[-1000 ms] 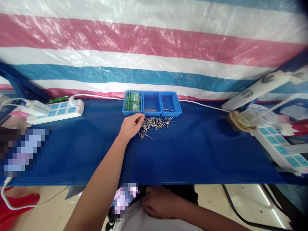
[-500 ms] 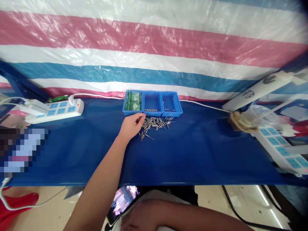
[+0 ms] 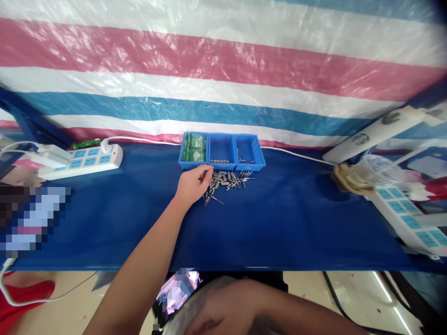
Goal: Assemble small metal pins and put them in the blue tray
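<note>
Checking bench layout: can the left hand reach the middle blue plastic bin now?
Probably yes: the left hand touches the loose metal pins right before the open middle blue plastic bin; nothing between.

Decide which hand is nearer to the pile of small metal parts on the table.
Left. The left hand touches the pile of metal parts at its left edge; the right hand sits low, below the table and its near edge.
</note>
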{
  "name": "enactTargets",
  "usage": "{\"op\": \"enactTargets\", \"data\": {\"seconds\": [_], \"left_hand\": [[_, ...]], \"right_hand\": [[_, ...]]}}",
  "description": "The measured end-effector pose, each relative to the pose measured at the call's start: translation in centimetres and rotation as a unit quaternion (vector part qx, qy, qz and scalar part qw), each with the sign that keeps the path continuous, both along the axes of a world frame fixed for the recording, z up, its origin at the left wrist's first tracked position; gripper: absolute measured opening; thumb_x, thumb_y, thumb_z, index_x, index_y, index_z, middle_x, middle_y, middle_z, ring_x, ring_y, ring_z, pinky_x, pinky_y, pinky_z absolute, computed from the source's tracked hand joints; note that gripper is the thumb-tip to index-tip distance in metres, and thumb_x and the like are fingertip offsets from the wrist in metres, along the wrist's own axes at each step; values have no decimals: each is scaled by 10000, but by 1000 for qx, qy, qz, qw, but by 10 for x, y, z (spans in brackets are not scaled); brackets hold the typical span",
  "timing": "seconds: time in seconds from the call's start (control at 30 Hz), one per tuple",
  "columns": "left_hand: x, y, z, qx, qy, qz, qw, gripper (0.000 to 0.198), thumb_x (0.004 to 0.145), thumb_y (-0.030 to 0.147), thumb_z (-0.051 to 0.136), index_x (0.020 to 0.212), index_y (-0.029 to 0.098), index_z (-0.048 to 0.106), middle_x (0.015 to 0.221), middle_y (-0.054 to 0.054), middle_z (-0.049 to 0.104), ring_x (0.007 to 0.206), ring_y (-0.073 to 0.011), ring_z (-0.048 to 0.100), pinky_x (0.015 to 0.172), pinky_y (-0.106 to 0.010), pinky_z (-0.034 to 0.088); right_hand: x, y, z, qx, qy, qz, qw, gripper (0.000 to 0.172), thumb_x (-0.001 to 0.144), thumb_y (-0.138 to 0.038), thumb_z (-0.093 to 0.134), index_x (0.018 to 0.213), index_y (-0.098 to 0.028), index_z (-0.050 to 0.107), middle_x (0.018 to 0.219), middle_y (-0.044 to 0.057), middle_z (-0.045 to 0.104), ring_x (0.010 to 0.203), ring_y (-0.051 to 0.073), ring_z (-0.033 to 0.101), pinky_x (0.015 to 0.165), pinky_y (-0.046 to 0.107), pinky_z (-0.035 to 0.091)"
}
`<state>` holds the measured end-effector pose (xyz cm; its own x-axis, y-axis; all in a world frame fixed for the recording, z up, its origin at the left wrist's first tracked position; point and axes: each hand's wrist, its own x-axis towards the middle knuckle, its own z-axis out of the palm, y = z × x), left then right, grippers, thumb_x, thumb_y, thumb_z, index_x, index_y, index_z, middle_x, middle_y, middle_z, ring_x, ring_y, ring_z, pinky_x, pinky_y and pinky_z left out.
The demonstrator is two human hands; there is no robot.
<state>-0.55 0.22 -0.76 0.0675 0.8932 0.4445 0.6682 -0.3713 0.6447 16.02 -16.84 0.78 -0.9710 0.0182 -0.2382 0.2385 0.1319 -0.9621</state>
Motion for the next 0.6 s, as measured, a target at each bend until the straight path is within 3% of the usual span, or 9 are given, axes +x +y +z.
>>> {"op": "enactTargets", "data": {"seconds": [0.03, 0.1, 0.13, 0.2, 0.27, 0.37, 0.47, 0.6], "left_hand": [[0, 0, 0, 9, -7, 11, 1000, 283, 981, 378, 552, 1068, 223, 773, 600, 35, 621, 545, -103, 571, 618, -222, 447], [-1, 1, -1, 26, -20, 24, 999, 279, 977, 374, 554, 1051, 216, 772, 552, 50, 548, 515, -94, 528, 602, -215, 434], [-2, 2, 0, 31, -23, 27, 999, 277, 974, 372, 556, 1045, 213, 771, 535, 56, 516, 502, -91, 508, 592, -214, 427], [-4, 3, 1, 35, -25, 32, 999, 275, 968, 372, 560, 1032, 206, 770, 518, 61, 475, 487, -90, 477, 579, -215, 417], [-6, 4, 2, 34, -27, 41, 998, 277, 967, 374, 561, 1022, 201, 770, 514, 60, 463, 487, -91, 464, 577, -218, 415], [-8, 4, 3, 37, -34, 56, 997, 275, 967, 379, 567, 1010, 200, 771, 513, 60, 443, 491, -92, 454, 582, -221, 419], [-9, 2, 4, 35, -41, 67, 996, 273, 967, 391, 574, 1017, 210, 773, 515, 61, 439, 495, -92, 453, 590, -220, 428], [-7, 0, 5, 37, -42, 83, 995, 273, 962, 397, 581, 1009, 211, 775, 513, 60, 452, 492, -93, 456, 595, -222, 440]], "right_hand": [[11, 13, 20, -50, 35, 21, 998, 386, 1005, -202, 487, 1334, -205, 689, 1262, 36, 752, 1067, 132, 742, 823, 158, 530], [29, 43, 52, -104, 58, -9, 993, 390, 1032, -250, 461, 1351, -156, 666, 1276, 94, 739, 1101, 164, 730, 889, 211, 538], [35, 59, 63, -102, 59, -61, 991, 371, 1032, -253, 458, 1297, -145, 693, 1200, 99, 765, 1035, 167, 744, 848, 227, 554], [44, 93, 71, -19, 37, -219, 975, 325, 1018, -246, 464, 1203, -169, 720, 999, 61, 794, 851, 148, 738, 717, 232, 552], [46, 125, 64, 124, 26, -385, 914, 243, 955, -206, 537, 1087, -188, 741, 896, 26, 776, 774, 137, 700, 668, 229, 520], [44, 160, 40, 275, 22, -516, 811, 162, 865, -151, 588, 933, -184, 731, 896, 23, 762, 723, 136, 659, 697, 260, 519], [43, 173, 18, 356, -6, -536, 766, 170, 825, -113, 599, 913, -190, 722, 868, 22, 750, 699, 144, 634, 712, 284, 512], [49, 170, 4, 423, -14, -518, 743, 181, 825, -85, 618, 909, -209, 721, 863, 29, 741, 781, 179, 635, 745, 303, 500]]}}
